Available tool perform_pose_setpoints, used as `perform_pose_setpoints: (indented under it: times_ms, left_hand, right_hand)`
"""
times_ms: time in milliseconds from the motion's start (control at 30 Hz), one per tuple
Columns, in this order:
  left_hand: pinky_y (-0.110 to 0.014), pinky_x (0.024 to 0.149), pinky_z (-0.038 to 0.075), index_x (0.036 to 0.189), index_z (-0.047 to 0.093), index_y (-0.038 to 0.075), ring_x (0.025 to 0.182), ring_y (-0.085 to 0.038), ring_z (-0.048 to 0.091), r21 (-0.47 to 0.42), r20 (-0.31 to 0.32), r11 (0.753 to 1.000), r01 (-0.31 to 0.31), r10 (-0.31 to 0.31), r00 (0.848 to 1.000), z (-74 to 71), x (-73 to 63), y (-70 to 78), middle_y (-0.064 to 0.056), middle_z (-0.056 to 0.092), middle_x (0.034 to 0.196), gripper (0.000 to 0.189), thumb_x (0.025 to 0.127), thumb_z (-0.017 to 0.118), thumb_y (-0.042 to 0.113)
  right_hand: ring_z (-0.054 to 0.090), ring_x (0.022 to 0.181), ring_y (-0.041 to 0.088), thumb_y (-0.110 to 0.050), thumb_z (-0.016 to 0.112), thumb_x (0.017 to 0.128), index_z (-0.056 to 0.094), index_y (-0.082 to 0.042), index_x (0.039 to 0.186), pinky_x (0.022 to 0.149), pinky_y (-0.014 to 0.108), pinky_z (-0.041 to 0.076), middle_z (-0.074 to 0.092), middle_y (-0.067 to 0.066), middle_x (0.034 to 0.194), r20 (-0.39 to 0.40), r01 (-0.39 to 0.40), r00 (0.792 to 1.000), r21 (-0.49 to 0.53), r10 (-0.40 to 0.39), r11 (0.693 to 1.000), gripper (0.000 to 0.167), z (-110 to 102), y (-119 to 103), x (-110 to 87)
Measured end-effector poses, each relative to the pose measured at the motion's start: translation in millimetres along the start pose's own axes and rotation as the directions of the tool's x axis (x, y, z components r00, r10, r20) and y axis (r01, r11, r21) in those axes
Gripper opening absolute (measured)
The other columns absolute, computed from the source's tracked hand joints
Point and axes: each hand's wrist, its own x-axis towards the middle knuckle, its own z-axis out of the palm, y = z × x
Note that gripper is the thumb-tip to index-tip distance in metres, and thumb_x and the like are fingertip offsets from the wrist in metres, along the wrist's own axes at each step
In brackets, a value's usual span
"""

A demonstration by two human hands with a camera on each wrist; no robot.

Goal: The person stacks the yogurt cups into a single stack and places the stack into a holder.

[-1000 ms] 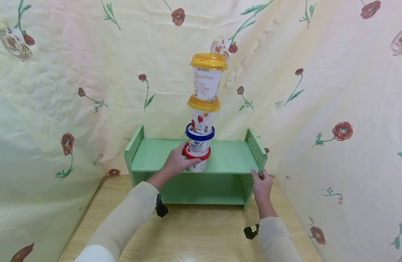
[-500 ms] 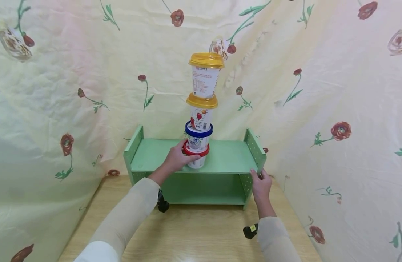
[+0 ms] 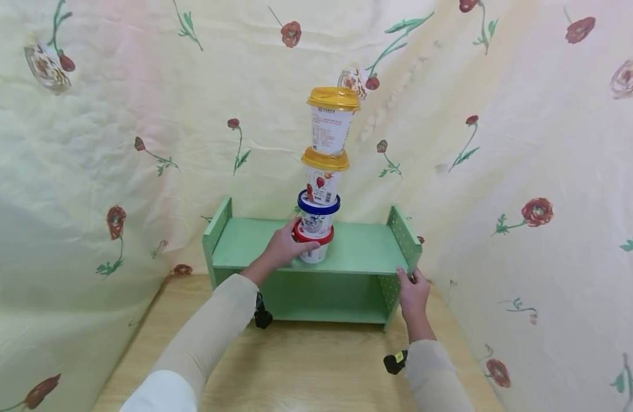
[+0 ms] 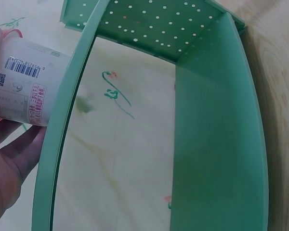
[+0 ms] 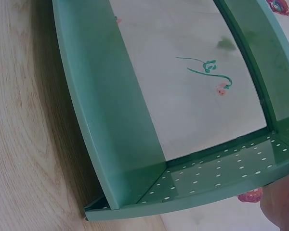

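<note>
On the top board of a small green shelf (image 3: 357,249) stands a column of lidded paper cups. The bottom cup (image 3: 313,254) has a red lid, and my left hand (image 3: 282,247) grips it around the lid and side, thumb across the front. Above it sit a blue-lidded cup (image 3: 316,222), a yellow-lidded cup with fruit print (image 3: 323,184) and a taller yellow-lidded cup (image 3: 331,130), leaning slightly right. In the left wrist view the held cup (image 4: 26,82) shows its barcode. My right hand (image 3: 414,293) holds the shelf's right front corner, thumb on the front edge.
Perforated side panels (image 3: 404,237) rise at both ends of the shelf, and a lower board (image 3: 327,313) lies beneath. The shelf stands on a wood-grain surface (image 3: 316,366). Flower-print cloth (image 3: 193,143) hangs behind and at both sides.
The cup column has moved slightly back from the shelf's front edge with my left hand. The head view has shifted a little. My right hand stays at the corner.
</note>
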Motion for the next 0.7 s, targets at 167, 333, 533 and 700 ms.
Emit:
perform_pose_setpoints:
  times_ms: [167,333,533,700]
  left_hand:
    - [-0.049,0.097,0.054,0.155,0.038,0.023,0.123,-0.024,0.056,0.006,0.005,1.000,0.028,-0.028,1.000,-2.1,2.2,-0.4,-0.001,0.057,0.140,0.100,0.074,0.082,0.062]
    - [-0.051,0.099,0.053,0.155,0.036,0.023,0.125,-0.025,0.054,-0.003,0.014,0.999,0.033,-0.033,0.999,-4.7,5.9,1.4,-0.001,0.055,0.143,0.101,0.074,0.082,0.063]
    - [-0.051,0.101,0.052,0.156,0.035,0.023,0.126,-0.024,0.053,-0.005,0.025,1.000,0.020,-0.020,0.999,-5.6,8.3,-0.5,-0.001,0.054,0.144,0.103,0.073,0.083,0.061]
    - [-0.051,0.102,0.050,0.157,0.034,0.022,0.127,-0.025,0.053,-0.018,0.036,1.000,0.009,-0.008,0.999,-5.6,6.9,0.6,-0.002,0.053,0.144,0.102,0.075,0.084,0.056]
  right_hand:
    - [0.042,0.139,0.037,-0.023,0.061,0.102,0.042,0.001,0.150,0.115,0.047,0.038,0.042,0.023,0.153,0.004,-0.012,1.000,0.003,0.012,1.000,0.057,3,2,0.8]
    - [0.045,0.137,0.037,-0.026,0.061,0.103,0.042,0.002,0.150,0.114,0.048,0.039,0.044,0.024,0.151,0.011,0.019,1.000,0.003,-0.019,1.000,0.058,5,2,3.2]
    - [0.041,0.140,0.036,-0.034,0.057,0.104,0.040,0.000,0.152,0.116,0.048,0.036,0.042,0.024,0.153,0.062,0.043,0.997,-0.066,-0.039,0.997,0.061,0,5,4.2]
    - [0.038,0.142,0.039,-0.041,0.055,0.104,0.033,-0.003,0.156,0.116,0.051,0.035,0.037,0.023,0.156,0.113,0.050,0.993,-0.130,-0.036,0.990,0.068,-8,1,4.7]
